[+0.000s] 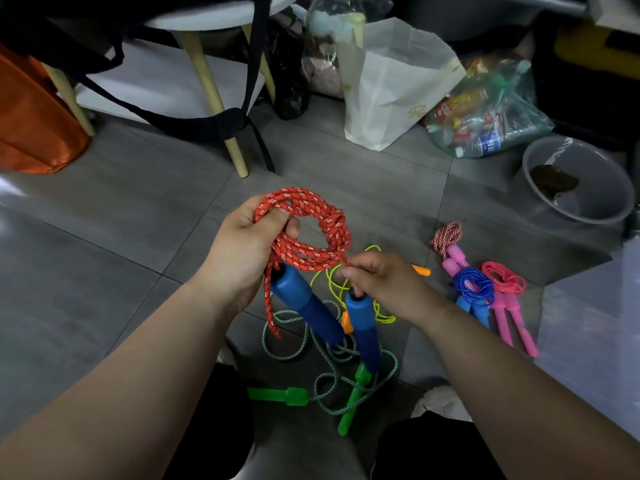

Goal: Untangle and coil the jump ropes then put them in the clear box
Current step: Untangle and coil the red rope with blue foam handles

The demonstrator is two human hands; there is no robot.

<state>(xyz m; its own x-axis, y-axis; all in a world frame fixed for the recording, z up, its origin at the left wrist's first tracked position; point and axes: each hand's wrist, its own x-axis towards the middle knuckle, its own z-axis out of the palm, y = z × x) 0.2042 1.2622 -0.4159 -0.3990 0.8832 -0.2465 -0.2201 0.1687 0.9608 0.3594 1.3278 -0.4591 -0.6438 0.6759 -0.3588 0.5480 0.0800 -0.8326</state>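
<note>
red rope coil is held above floor in closed grip of left hand | strand is pinched by right hand | judged soft, light, springy: best taken across bundled loops

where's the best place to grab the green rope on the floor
Probably the green handle lying flat on the floor at the left edge of the green rope tangle. Come down from above and from the left, fingers across its shaft: it sticks out clear of the loops, while the other green handle has cord crossing it.
</note>
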